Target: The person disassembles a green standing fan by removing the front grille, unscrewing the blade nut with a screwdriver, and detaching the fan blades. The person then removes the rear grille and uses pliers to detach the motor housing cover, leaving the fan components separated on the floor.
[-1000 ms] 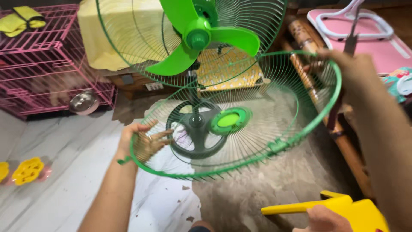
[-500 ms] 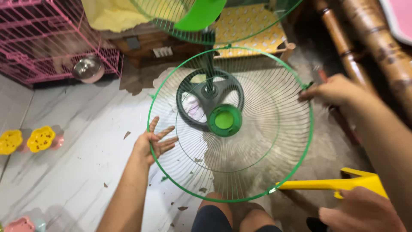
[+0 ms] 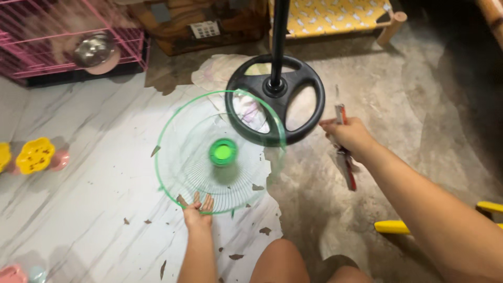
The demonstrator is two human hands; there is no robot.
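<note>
— Where is the green wire fan guard [image 3: 220, 154]?

— Low over the pale marbled floor sheet [image 3: 78, 199], lying nearly flat, its far edge overlapping the fan's black round base [image 3: 275, 99]. The left hand [image 3: 196, 209] has its grip clenched on the near rim, fingers hooked through the wires, likely to keep it level.

— And the right hand [image 3: 348, 137]?

— Held out to the side over the bare concrete, its grip closed around a red-handled tool [image 3: 343, 152], seemingly pliers, kept apart from the guard.

— Anything else nearby?

— A pink wire cage [image 3: 63, 42] with a metal bowl [image 3: 94, 50].
</note>
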